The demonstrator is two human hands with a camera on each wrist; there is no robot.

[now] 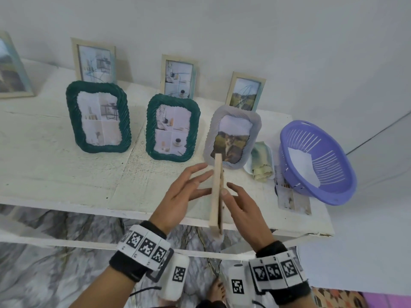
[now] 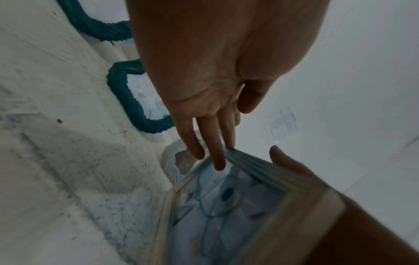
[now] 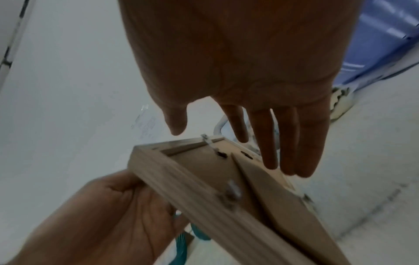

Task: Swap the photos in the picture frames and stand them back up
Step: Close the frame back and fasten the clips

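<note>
A light wooden picture frame [image 1: 216, 194] is held edge-on above the white table's front edge [image 1: 133, 210], pressed between my two hands. My left hand [image 1: 188, 188] lies with straight fingers against its glass front, where a bluish photo [image 2: 217, 215] shows in the left wrist view. Flat against the brown back board [image 3: 229, 175], with its folded stand and metal clips, is my right hand [image 1: 241, 204], thumb at the frame's edge. Two green woven frames [image 1: 99, 117] [image 1: 172, 127] and a grey frame [image 1: 232, 136] stand upright behind.
Three wooden frames [image 1: 94, 61] [image 1: 179, 76] [image 1: 244, 91] lean on the back wall, another at far left [image 1: 11, 70]. A purple basket [image 1: 318, 161] holding white paper sits right, with a folded cloth [image 1: 262, 163] and loose photos [image 1: 291, 198] beside it.
</note>
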